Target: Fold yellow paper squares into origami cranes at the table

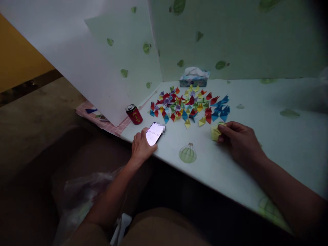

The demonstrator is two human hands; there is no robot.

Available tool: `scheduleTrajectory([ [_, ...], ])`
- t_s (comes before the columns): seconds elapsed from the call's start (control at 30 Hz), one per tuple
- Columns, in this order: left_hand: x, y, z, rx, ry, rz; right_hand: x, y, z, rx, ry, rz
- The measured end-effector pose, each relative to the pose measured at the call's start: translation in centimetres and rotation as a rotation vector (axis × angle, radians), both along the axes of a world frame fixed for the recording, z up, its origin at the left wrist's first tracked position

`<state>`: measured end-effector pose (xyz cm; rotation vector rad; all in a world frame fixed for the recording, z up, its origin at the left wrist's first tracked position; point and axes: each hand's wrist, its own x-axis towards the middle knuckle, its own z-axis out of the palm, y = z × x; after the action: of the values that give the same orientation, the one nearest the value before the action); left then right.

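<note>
"04:01" on the phone (155, 133)

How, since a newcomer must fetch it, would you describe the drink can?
On the pale table, find the lit phone at the left hand. Beyond that hand stands a red can, an upright cylinder, unlike the flat phone or folded papers.

I see a dim view, the phone screen (154, 134) by the left hand (142, 146) glaring nearly white; both forearms blur slightly, and the corners fall into dark shadow.
</note>
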<state>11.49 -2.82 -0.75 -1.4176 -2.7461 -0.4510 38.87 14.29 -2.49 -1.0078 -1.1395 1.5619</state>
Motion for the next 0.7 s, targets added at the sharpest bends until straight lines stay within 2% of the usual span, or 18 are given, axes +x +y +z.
scheduleTrajectory([
  [0.3,0.0,2.0,0.4,-0.055,-0.035,0.045,0.0,0.3,-0.7,0.020,-0.027,0.011],
  [0.47,-0.9,1.5,0.2,-0.064,-0.033,-0.004,0.0,0.2,-0.8,0.024,-0.020,0.020],
  [0.53,-1.0,1.0,0.5,-0.007,-0.029,-0.050,-0.1,0.1,-0.8,0.013,-0.023,0.017],
  [0.6,-0.3,0.7,0.9,0.144,-0.024,-0.137,-0.2,-0.1,-0.7,-0.001,-0.028,0.023],
  [0.7,2.8,1.4,1.4,0.370,-0.154,-0.395,-0.3,-0.5,-0.7,0.000,-0.022,0.043],
])
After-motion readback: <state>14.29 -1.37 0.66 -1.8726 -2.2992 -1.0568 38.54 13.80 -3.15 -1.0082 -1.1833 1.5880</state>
